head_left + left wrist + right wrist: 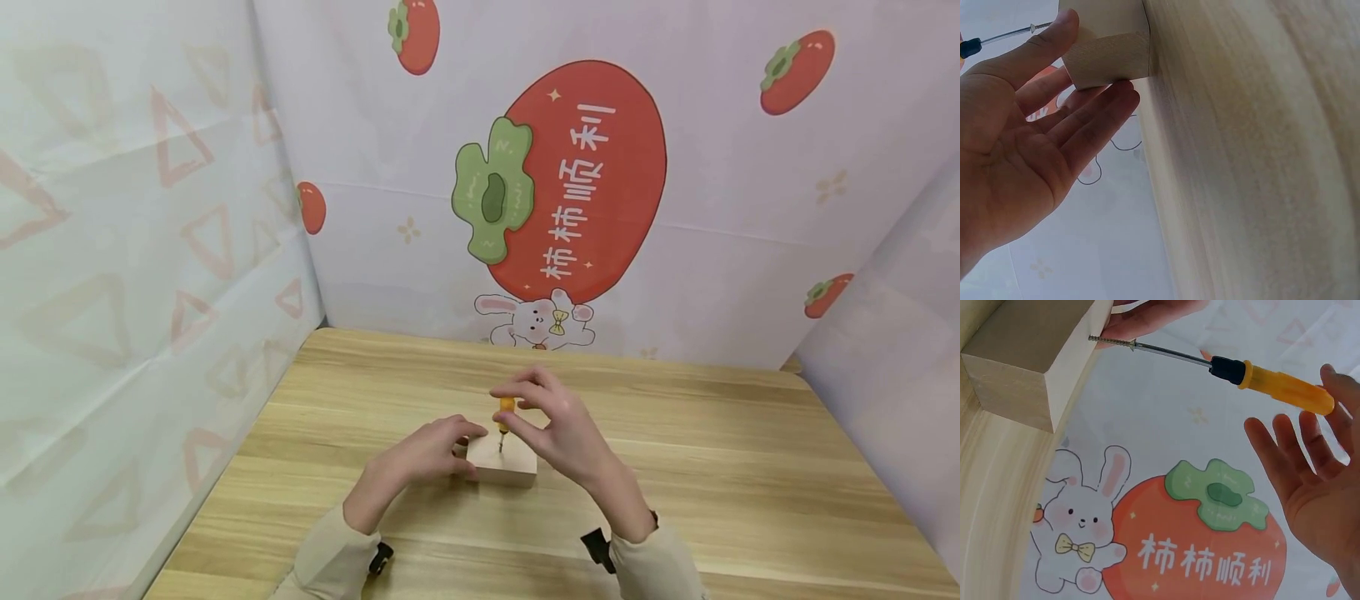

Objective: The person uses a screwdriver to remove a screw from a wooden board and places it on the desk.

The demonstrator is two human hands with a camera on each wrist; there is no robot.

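Yellow screwdriver (1229, 370) meets a screw (1113, 342) at the wood block (506, 467), on the bench (675, 450) at 6 o'clock in the head view. At 2 o'clock of the block, the right hand (558, 425) pinches the screwdriver; at 9 o'clock, the left hand's (431, 446) fingers grip the block. Screw-turning seems early; straight, steady twists suit.

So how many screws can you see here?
1: the screw stands between the screwdriver's tip and the top face of the wooden block. Any others could be hidden from view.
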